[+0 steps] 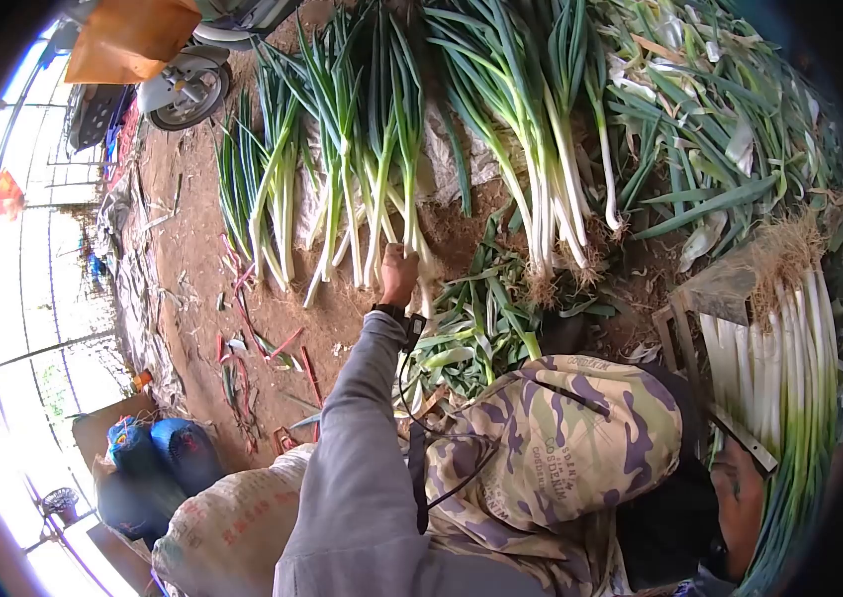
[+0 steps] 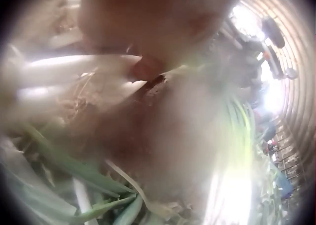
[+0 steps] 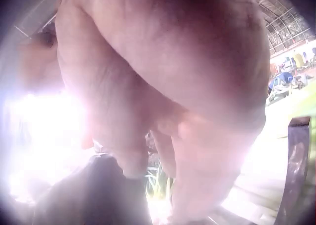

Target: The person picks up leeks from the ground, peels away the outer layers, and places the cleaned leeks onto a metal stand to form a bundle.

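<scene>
My left hand (image 1: 399, 274) reaches forward and grips a green onion (image 1: 409, 209) near its white root end, at the right side of a loose row lying on the ground. In the left wrist view that hand (image 2: 153, 22) is blurred above a white stalk (image 2: 74, 69). At lower right in the head view, my right hand (image 1: 740, 502) is beside a thick bundle of green onions (image 1: 774, 368) with roots upward. The right wrist view shows its fingers (image 3: 133, 151) hanging down, nothing visible between them, with a metal bar (image 3: 297, 165) close by.
Another group of green onions (image 1: 551, 199) lies right of the row. A heap of stripped leaves (image 1: 730, 129) fills the upper right, with more leaf trimmings (image 1: 471, 328) before my knees. Red strips (image 1: 242, 368), a full sack (image 1: 232, 517) and a scooter wheel (image 1: 192, 95) are at left.
</scene>
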Motion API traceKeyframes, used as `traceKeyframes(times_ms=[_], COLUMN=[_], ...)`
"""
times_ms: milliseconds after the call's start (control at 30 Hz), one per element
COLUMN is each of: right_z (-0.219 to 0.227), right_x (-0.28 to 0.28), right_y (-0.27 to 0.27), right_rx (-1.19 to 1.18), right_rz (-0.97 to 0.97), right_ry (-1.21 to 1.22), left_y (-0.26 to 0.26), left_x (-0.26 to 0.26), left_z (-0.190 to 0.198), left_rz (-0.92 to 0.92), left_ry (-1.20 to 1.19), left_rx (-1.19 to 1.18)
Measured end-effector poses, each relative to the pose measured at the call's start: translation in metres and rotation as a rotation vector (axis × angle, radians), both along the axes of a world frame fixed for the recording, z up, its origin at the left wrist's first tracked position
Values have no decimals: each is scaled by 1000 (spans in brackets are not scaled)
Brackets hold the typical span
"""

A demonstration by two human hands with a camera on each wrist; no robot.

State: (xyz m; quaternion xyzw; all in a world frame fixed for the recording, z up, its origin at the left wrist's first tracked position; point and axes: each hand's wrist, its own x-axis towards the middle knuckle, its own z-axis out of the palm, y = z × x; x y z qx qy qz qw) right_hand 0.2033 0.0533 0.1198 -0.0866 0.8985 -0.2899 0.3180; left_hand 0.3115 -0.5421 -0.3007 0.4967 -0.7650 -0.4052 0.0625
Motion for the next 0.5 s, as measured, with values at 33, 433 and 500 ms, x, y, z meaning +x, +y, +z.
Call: traceKeyframes(times_ms=[33,433,500], right_z=[-3,-21,-30], right_x=[-5,-26,-24], right_y=[-2,-15,-1], right_rx=[35,169,183], right_rz=[2,71,122], right_ry=[-13,-37,44], left_y=[-1,47,39], left_x=[0,-68,-69], left_z=[-1,-51,-65], left_rz=[56,82,100], left_ry=[109,152,86], left_rx=[218,221,201])
